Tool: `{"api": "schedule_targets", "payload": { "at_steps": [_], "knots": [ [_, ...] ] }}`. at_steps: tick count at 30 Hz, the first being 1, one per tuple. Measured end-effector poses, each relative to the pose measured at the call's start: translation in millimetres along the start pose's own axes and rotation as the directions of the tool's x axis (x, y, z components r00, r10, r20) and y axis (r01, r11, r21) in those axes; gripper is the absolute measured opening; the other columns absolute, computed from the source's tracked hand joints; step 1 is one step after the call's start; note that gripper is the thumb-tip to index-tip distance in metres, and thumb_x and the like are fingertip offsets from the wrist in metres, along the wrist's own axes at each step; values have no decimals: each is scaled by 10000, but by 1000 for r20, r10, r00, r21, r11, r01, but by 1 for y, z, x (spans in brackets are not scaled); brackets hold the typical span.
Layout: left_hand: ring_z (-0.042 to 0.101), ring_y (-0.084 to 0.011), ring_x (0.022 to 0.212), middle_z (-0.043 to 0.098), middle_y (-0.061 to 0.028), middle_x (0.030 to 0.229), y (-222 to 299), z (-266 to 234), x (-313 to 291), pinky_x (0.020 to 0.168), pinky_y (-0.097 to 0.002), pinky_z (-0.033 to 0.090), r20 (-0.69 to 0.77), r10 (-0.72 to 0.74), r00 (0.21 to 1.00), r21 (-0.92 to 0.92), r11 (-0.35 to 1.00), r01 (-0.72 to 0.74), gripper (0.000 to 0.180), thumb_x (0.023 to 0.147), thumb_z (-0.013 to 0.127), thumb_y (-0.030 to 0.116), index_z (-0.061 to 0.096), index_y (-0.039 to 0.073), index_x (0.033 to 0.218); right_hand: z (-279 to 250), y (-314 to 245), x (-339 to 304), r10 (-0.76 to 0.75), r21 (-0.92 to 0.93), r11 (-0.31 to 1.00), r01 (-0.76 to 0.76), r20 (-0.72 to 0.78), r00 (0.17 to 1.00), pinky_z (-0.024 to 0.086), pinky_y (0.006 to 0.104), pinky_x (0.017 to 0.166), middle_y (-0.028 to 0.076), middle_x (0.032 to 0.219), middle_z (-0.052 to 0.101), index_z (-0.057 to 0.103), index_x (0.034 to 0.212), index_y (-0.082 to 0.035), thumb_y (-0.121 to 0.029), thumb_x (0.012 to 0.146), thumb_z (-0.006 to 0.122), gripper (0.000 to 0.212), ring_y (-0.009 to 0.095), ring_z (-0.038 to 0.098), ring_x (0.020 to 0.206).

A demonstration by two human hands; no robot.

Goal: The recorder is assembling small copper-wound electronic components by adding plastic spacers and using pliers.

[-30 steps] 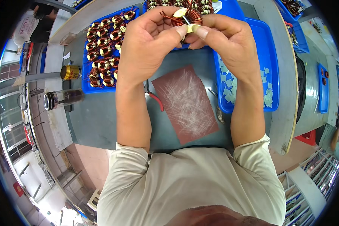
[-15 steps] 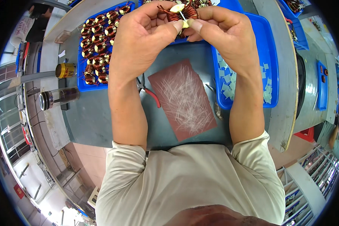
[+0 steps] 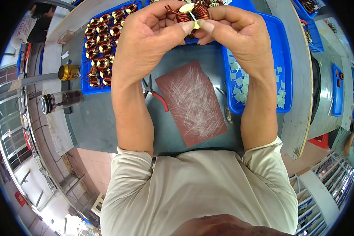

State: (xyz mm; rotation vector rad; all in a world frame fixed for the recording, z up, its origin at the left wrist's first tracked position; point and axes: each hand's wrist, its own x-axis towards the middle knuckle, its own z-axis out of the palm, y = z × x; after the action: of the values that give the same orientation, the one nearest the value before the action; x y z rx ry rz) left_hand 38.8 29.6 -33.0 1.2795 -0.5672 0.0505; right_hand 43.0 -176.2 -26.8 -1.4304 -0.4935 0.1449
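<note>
Up at the far edge of the bench, both hands hold one copper-wound toroidal coil point(image 3: 203, 12) between them. My left hand point(image 3: 151, 37) grips its left side, with loose wire ends sticking out past the fingers. My right hand point(image 3: 240, 37) closes on the right side. Both thumbs press together at a pale yellow piece point(image 3: 195, 24) on the coil's near side, and a thin white strip runs across the coil's middle. The fingertips behind the coil are partly hidden. Below the hands lies a reddish-brown sheet point(image 3: 192, 104) strewn with fine white strands.
A blue tray point(image 3: 83, 88) of several finished-looking coils stands at left. Another blue tray point(image 3: 289, 78) holds pale square pieces at right. Red-handled pliers point(image 3: 159, 101) lie beside the sheet. A yellow jar point(image 3: 69, 72) and a lidded clear bottle point(image 3: 63, 101) are at far left.
The coil and both hands have shifted very slightly to the right. The grip stays the same, thumbs still pressed at the pale yellow piece.
</note>
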Motion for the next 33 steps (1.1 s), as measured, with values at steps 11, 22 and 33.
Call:
{"api": "schedule_targets", "payload": {
  "at_steps": [11,22,33],
  "knots": [
    [625,-46,859,674,-10,989,33,36,-10,745,-201,518,-304,-300,904,127,928,350,243,923,683,-39,659,-58,1164,5,-16,-6,69,3,998,-69,-109,992,456,191,578,-5,786,675,712,965,78,-23,868,776,154,23,575,675],
    [658,-105,822,715,-54,1004,14,14,-12,760,-264,549,-249,-257,934,330,884,331,292,946,679,113,675,-24,1204,9,-9,-1,116,-39,992,-120,-93,989,417,186,572,-40,785,632,707,943,53,-13,891,729,87,8,533,691],
    [664,-87,809,704,-42,944,29,34,-3,727,-222,541,-320,-291,901,-11,953,304,179,970,651,29,662,-34,1137,6,-7,2,192,368,915,-164,-42,980,588,262,703,108,968,733,683,1137,81,3,947,686,206,151,708,768]
  ]
}}
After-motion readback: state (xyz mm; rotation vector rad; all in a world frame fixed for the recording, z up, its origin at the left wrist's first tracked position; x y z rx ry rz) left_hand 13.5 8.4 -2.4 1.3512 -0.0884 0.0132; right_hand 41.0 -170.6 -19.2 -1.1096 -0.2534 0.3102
